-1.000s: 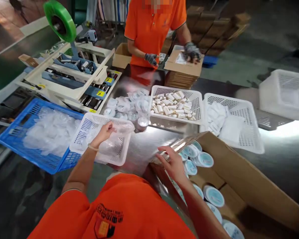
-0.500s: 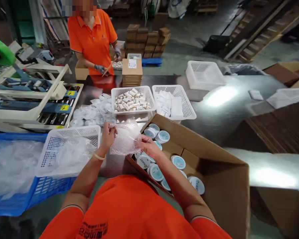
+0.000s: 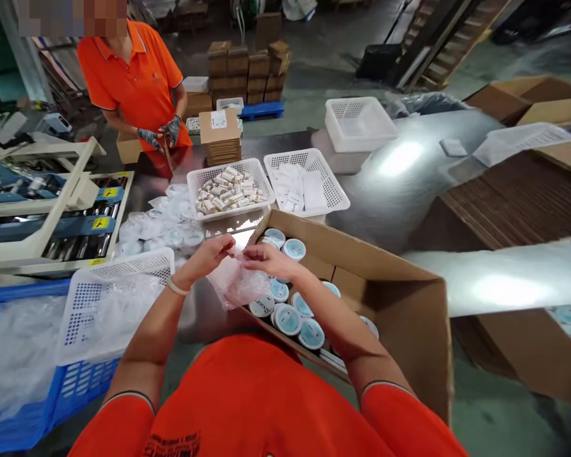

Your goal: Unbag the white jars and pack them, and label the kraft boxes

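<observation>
The person's left hand (image 3: 205, 258) and right hand (image 3: 269, 260) meet low in front of the body, by the near corner of an open cardboard box (image 3: 394, 298). Both grips are closed. Together they pinch the top of a clear bubble bag (image 3: 231, 284), and the soft bag hangs down just below them, over the box's edge. A thin band (image 3: 177, 287) sits on the left wrist.

This plastic looks thin and slick, so a firm pinch on each side seems best. Keeping the top edge wide and flat should stop the bag from folding up. Holding it over the bench edge and not low in the box may keep it from catching on things.

Round tubs with pale blue lids (image 3: 286, 319) lie in the box. By the left arm, a white basket of clear bags (image 3: 117, 279) sits on a blue crate (image 3: 16, 293). On the steel bench (image 3: 390, 209) stand a white basket of small white rolls (image 3: 231, 193) and a white basket of flat white packets (image 3: 307, 184). Across the bench, a co-worker in an orange shirt (image 3: 128, 82) has gloved hands (image 3: 164, 132) close together.
</observation>
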{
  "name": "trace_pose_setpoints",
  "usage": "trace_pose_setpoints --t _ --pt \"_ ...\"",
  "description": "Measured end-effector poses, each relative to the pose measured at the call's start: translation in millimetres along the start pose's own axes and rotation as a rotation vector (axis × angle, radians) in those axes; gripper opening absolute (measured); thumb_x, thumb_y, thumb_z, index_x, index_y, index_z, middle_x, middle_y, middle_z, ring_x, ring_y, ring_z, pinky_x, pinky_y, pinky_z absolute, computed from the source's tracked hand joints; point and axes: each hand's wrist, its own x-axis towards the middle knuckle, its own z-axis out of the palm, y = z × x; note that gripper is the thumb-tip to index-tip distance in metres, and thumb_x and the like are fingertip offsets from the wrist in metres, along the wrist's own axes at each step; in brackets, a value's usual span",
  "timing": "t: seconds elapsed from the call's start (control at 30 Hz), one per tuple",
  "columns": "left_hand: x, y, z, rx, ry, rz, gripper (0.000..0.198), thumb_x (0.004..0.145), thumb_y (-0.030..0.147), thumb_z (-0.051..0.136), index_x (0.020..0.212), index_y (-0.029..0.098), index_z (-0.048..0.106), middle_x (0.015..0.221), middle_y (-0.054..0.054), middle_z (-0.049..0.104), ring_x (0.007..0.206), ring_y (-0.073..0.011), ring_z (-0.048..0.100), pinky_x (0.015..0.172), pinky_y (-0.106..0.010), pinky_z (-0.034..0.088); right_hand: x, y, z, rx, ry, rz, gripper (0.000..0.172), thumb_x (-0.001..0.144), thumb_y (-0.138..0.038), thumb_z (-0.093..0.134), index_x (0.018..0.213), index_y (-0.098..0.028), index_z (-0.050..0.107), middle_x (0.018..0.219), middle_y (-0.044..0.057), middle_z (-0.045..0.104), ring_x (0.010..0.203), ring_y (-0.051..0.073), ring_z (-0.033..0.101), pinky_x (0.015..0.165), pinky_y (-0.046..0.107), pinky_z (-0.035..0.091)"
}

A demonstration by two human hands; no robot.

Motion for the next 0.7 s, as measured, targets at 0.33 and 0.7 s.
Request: trace_pose_setpoints --t 0.33,0.7 --pt "-31.4 25.9 63.8 -0.237 0.509 -0.19 0.037 0.08 0.048 0.083 0.088 0.024 0.056 0.08 0.0 0.067 0.069 -0.0161 0.064 0.067 -0.03 0.055 13.3 31.2 50.9 0.57 0.414 0.027 0.058 0.052 -0.056 0.099 0.071 -0.023 0.056 0.066 -0.004 0.06 0.063 0.013 0.053 0.055 0.025 0.037" --pt "-32.7 -17.3 10.6 0.245 0.517 -0.061 0.02 0.085 0.015 0.055 0.086 0.024 0.072 0.096 -0.009 0.071 0.095 -0.0262 0.069 0.088 -0.042 0.058 4.3 59.0 20.9 0.217 0.51 -0.003 0.044 0.074 -0.061 0.084 0.075 -0.024 0.061 0.072 0.0 0.067 0.068 0.016 0.06 0.062 0.028 0.049"
